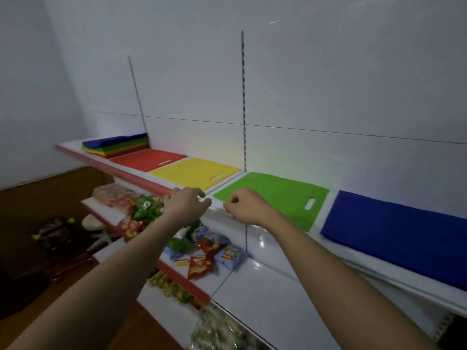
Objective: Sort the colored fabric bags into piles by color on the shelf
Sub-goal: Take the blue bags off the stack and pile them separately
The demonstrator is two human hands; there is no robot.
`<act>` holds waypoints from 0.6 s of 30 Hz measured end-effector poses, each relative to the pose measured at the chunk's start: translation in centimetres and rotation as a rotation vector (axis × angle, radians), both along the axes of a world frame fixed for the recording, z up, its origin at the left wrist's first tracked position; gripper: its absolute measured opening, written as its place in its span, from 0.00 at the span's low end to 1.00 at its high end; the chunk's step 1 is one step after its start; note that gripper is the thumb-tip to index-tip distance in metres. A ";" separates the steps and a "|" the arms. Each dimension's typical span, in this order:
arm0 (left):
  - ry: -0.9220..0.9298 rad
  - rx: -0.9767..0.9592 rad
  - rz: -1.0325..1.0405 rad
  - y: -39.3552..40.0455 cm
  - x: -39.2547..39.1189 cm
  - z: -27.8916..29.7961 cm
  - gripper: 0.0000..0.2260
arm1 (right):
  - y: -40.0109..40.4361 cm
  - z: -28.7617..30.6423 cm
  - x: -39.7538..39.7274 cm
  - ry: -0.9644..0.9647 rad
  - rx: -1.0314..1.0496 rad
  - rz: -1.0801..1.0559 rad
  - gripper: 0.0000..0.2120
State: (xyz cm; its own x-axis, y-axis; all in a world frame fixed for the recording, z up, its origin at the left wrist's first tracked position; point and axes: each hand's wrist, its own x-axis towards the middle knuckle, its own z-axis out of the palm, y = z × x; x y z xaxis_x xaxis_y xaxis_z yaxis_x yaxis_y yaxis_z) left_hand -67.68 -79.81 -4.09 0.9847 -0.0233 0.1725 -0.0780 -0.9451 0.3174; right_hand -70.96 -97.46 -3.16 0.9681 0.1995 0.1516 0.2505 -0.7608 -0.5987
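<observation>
Both hands hover at the shelf edge, frame centre: left hand loosely curled and empty, right hand curled, its contents indiscernible. The mixed stack sits upper left, beside the red bag, yellow bag, green bag and blue bag. Risk: a careless grab pulls several bags, mixing colours.

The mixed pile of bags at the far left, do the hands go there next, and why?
Probably yes. Both the left hand and the right hand hold nothing near the shelf edge. The red bag, yellow bag, green bag and blue bag already lie apart, while the mixed stack remains unsorted, so reaching left for its top bag seems sensible.
</observation>
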 end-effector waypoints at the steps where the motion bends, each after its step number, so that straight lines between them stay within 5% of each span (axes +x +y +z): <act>1: -0.006 -0.015 0.030 1.8 -0.2 0.1 0.16 | 1.9 0.3 0.3 -0.007 -0.005 0.044 0.14; 18: -0.085 0.007 0.359 32.7 -2.4 2.4 0.12 | 34.3 3.7 5.5 -0.081 -0.132 0.341 0.16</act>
